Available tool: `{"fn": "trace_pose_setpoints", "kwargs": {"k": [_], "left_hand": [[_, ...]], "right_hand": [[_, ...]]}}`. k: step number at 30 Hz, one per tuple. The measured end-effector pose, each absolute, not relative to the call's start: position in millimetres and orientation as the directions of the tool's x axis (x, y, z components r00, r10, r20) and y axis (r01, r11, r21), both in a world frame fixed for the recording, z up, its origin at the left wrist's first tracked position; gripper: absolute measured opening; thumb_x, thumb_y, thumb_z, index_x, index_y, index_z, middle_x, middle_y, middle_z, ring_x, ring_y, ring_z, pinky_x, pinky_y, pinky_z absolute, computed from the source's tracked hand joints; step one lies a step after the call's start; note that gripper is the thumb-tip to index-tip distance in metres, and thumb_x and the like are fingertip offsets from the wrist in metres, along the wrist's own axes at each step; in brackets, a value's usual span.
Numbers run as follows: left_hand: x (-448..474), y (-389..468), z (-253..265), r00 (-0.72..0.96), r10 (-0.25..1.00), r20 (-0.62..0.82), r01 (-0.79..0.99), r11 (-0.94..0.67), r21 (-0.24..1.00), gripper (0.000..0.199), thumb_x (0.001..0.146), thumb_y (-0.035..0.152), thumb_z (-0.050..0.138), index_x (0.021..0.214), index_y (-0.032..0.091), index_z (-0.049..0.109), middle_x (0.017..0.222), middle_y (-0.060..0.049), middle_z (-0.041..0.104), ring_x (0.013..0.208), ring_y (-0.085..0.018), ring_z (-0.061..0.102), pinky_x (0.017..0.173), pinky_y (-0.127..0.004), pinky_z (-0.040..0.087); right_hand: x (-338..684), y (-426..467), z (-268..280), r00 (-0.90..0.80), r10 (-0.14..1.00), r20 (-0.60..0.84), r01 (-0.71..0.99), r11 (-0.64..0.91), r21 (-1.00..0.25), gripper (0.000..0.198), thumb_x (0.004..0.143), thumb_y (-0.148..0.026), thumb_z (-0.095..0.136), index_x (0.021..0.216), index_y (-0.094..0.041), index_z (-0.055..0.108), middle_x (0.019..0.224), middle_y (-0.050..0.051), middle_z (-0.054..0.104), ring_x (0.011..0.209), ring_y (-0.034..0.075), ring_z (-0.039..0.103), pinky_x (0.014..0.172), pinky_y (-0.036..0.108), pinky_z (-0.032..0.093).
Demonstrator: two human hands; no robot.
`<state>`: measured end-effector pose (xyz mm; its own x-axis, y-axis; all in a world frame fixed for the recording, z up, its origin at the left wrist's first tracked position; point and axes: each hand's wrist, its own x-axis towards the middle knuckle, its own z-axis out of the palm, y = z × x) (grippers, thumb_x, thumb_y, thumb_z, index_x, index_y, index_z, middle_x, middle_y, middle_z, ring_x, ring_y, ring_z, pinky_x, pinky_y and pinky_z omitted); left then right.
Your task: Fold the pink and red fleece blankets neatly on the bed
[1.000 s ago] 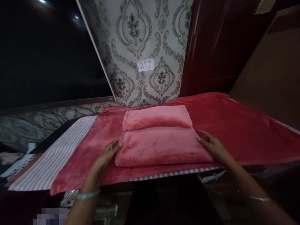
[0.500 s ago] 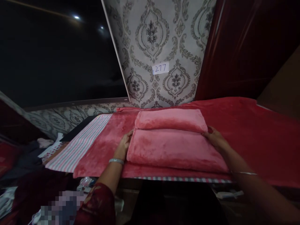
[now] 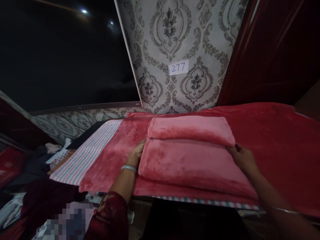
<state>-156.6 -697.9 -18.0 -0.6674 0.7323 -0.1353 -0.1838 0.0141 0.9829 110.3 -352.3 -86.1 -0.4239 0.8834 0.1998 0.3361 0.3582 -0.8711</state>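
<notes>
Atop the red plush spread [image 3: 275, 143], below the patterned wall [image 3: 171, 40]: one folded pink cloth [image 3: 195, 156], in two tiers. At its left edge, left hand [image 3: 137, 152], with fingertips out of sight; cannot tell whether gripping. At the upper tier's right corner, right hand [image 3: 243, 160], with thumb and fingers now drawn together on the edge, against spread apart a second ago; in judgement, a surer hold on that end.
</notes>
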Motion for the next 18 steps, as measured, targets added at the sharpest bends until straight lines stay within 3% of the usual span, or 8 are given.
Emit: {"fn": "trace_pose_setpoints", "kwargs": {"k": [4,11,18], "left_hand": [[-155.8,-692.2,-21.8,-0.721,0.678,-0.141,-0.205,-0.014,0.979,0.046,0.062,0.042,0.082,0.103,0.022,0.076,0.099,-0.008,0.079,0.108,-0.033,0.07,0.094,-0.045,0.057],[-158.3,-672.5,-15.0,-0.859,0.511,0.032,-0.015,-0.088,0.996,0.05,0.051,0.034,0.089,0.096,0.018,0.075,0.089,-0.007,0.079,0.094,-0.029,0.07,0.085,-0.041,0.059],[-153.9,-670.8,-13.2,-0.954,0.286,0.096,0.071,-0.095,0.993,0.041,0.06,0.041,0.082,0.093,0.018,0.074,0.083,-0.005,0.076,0.084,-0.023,0.07,0.077,-0.035,0.059]], "right_hand": [[110.3,-357.0,-78.5,-0.418,0.892,0.171,0.396,0.349,-0.849,0.047,0.071,-0.046,0.058,0.099,-0.013,0.076,0.092,0.014,0.077,0.086,0.034,0.07,0.069,0.038,0.055],[109.7,-354.5,-79.4,-0.416,0.892,0.18,0.37,0.347,-0.862,0.039,0.068,-0.045,0.062,0.088,-0.015,0.075,0.074,0.009,0.074,0.071,0.028,0.067,0.055,0.031,0.047],[112.7,-355.4,-74.1,-0.372,0.92,0.122,0.302,0.244,-0.922,0.028,0.066,-0.041,0.06,0.079,-0.018,0.07,0.079,0.011,0.075,0.075,0.027,0.067,0.061,0.033,0.051]]}}
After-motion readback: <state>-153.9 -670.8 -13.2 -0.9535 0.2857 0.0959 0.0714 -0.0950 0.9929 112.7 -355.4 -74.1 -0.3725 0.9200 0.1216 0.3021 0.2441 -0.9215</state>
